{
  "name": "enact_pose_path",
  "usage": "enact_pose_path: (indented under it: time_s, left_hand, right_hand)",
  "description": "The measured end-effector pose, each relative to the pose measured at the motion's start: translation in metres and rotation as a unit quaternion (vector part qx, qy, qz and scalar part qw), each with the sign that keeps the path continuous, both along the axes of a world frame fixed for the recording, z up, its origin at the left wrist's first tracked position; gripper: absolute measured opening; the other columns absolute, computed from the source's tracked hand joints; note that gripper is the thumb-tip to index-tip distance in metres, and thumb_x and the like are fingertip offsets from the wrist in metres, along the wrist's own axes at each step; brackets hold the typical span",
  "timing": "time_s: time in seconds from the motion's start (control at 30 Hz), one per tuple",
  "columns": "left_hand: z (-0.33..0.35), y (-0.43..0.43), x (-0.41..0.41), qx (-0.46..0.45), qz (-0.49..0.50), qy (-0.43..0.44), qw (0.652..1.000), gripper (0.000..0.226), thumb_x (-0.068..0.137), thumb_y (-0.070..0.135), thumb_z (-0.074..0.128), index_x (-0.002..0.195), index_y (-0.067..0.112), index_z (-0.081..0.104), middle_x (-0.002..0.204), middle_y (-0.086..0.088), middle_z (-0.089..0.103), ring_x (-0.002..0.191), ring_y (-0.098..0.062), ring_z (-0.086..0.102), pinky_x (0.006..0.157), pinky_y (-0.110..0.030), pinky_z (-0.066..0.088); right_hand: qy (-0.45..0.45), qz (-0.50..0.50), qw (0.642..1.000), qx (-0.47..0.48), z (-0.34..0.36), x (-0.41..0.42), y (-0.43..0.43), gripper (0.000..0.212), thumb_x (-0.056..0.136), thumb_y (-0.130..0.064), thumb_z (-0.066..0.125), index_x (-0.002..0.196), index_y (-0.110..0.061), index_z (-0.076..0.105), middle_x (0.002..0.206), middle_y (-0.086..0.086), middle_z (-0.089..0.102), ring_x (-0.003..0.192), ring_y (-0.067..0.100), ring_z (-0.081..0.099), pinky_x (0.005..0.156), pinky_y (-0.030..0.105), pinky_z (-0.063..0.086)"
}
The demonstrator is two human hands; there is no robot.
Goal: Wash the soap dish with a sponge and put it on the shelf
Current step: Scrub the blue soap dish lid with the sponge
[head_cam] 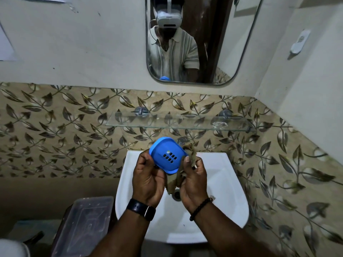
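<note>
- Box of clear plastic with its lid on sits at the lower left, just beside the basin's left rim.
- Left hand is raised over the basin with its palm toward the camera. Its fingers are curled round the left edge of the soap dish and grip it.
- A dark smartwatch is strapped round the left wrist.
- The blue soap dish is held up between the two hands above the back of the basin. It is tilted, with its slotted face toward the camera, and sits lower in the view than the shelf and apart from it.
- A brown, ragged sponge lies against the dish's right edge, and a strip of it hangs down between the hands toward the drain.
- The right hand is closed round the sponge. Its thumb presses the sponge onto the dish's right rim, and the other fingers are curled behind it.
- A dark beaded bracelet circles the right wrist.
- The white basin lies under both hands, against a wall of leaf-patterned tiles.
- The glass shelf is fixed to the tiles above the basin, below a mirror.
- On the right-hand wall, a small white holder is mounted high up.
</note>
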State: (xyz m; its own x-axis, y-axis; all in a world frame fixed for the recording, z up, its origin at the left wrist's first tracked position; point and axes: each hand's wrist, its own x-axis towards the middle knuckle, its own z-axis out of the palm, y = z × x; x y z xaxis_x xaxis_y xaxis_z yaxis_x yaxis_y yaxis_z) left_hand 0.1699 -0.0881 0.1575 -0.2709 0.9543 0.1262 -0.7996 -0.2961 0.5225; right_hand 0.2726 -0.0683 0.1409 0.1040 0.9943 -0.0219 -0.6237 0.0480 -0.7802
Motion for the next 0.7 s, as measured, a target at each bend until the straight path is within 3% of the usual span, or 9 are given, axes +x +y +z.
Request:
enact_pose_path:
  time_s: [0.13, 0.2, 0.27, 0.3, 0.37, 0.47, 0.53, 0.6, 0.7]
  left_hand:
    - [0.003, -0.002, 0.005, 0.029, -0.057, -0.004, 0.998, 0.058, 0.069, 0.033, 0.088, 0.103, 0.006, 0.049, 0.131, -0.024, 0.047, 0.130, -0.041, 0.044, 0.113, -0.060, 0.030]
    - [-0.001, -0.003, 0.000, 0.035, -0.073, 0.024, 0.996, 0.055, 0.069, 0.035, 0.089, 0.100, 0.005, 0.054, 0.123, -0.020, 0.057, 0.122, -0.034, 0.053, 0.108, -0.052, 0.039]
    - [-0.004, -0.003, -0.017, 0.027, -0.074, 0.046, 0.996, 0.031, 0.084, 0.038, 0.072, 0.095, 0.010, 0.071, 0.106, -0.007, 0.074, 0.105, -0.020, 0.067, 0.096, -0.038, 0.051]
    - [-0.006, -0.001, -0.028, 0.011, -0.074, 0.070, 0.995, 0.030, 0.090, 0.039, 0.059, 0.091, 0.015, 0.077, 0.099, -0.002, 0.077, 0.097, -0.015, 0.071, 0.091, -0.036, 0.053]
    - [-0.001, 0.005, -0.052, -0.040, -0.054, 0.243, 0.968, 0.039, 0.094, 0.038, 0.049, 0.087, 0.015, 0.080, 0.091, -0.003, 0.078, 0.086, -0.017, 0.071, 0.083, -0.038, 0.051]
    - [0.010, 0.013, -0.069, -0.043, -0.110, 0.534, 0.837, 0.024, 0.090, 0.035, 0.066, 0.087, 0.014, 0.078, 0.081, -0.001, 0.073, 0.074, -0.013, 0.061, 0.073, -0.033, 0.050]
    - [0.016, 0.014, -0.065, -0.029, -0.160, 0.558, 0.814, 0.012, 0.089, 0.025, 0.069, 0.082, 0.017, 0.075, 0.077, 0.001, 0.070, 0.070, -0.012, 0.060, 0.069, -0.030, 0.051]
    - [0.016, 0.014, -0.057, -0.010, -0.178, 0.523, 0.833, 0.015, 0.092, 0.013, 0.068, 0.080, 0.020, 0.072, 0.078, 0.001, 0.071, 0.072, -0.013, 0.064, 0.067, -0.029, 0.054]
    - [0.008, 0.012, -0.046, -0.007, -0.137, 0.472, 0.871, 0.008, 0.090, 0.017, 0.067, 0.083, 0.019, 0.072, 0.078, -0.001, 0.071, 0.072, -0.015, 0.066, 0.066, -0.028, 0.055]
  right_hand:
    - [0.041, 0.000, 0.999, -0.013, -0.006, -0.009, 0.001, 0.006, 0.094, -0.022, 0.065, 0.095, -0.016, 0.062, 0.103, 0.023, 0.066, 0.091, 0.032, 0.067, 0.078, 0.045, 0.057]
    - [0.010, -0.018, 0.999, 0.028, 0.001, -0.002, 0.009, 0.007, 0.093, -0.019, 0.065, 0.088, -0.020, 0.061, 0.098, 0.018, 0.065, 0.090, 0.026, 0.064, 0.079, 0.044, 0.055]
    - [-0.130, -0.034, 0.985, 0.107, 0.012, 0.017, 0.019, 0.010, 0.095, -0.011, 0.063, 0.091, -0.019, 0.061, 0.094, 0.006, 0.068, 0.089, 0.017, 0.062, 0.080, 0.037, 0.054]
    - [-0.222, -0.030, 0.963, 0.152, 0.018, 0.027, 0.024, 0.010, 0.095, -0.009, 0.064, 0.093, -0.018, 0.061, 0.089, -0.005, 0.069, 0.085, 0.008, 0.062, 0.077, 0.029, 0.054]
    - [-0.373, 0.005, 0.900, 0.224, 0.032, 0.047, 0.033, 0.006, 0.093, -0.012, 0.066, 0.098, -0.014, 0.062, 0.087, -0.014, 0.067, 0.080, 0.000, 0.060, 0.075, 0.020, 0.049]
    - [-0.535, 0.054, 0.774, 0.334, 0.049, 0.063, 0.043, 0.016, 0.093, -0.016, 0.066, 0.107, -0.008, 0.067, 0.098, -0.001, 0.068, 0.092, 0.012, 0.064, 0.080, 0.027, 0.050]
    - [-0.570, 0.059, 0.721, 0.390, 0.053, 0.063, 0.047, 0.014, 0.093, -0.016, 0.067, 0.105, -0.009, 0.067, 0.096, 0.004, 0.067, 0.091, 0.018, 0.064, 0.079, 0.031, 0.051]
    - [-0.567, 0.037, 0.710, 0.416, 0.052, 0.061, 0.048, 0.011, 0.092, -0.016, 0.068, 0.102, -0.010, 0.068, 0.093, 0.002, 0.068, 0.088, 0.017, 0.064, 0.076, 0.031, 0.051]
    - [-0.520, -0.016, 0.772, 0.365, 0.047, 0.057, 0.046, 0.011, 0.091, -0.020, 0.069, 0.101, -0.020, 0.071, 0.095, -0.008, 0.072, 0.090, 0.007, 0.067, 0.079, 0.028, 0.054]
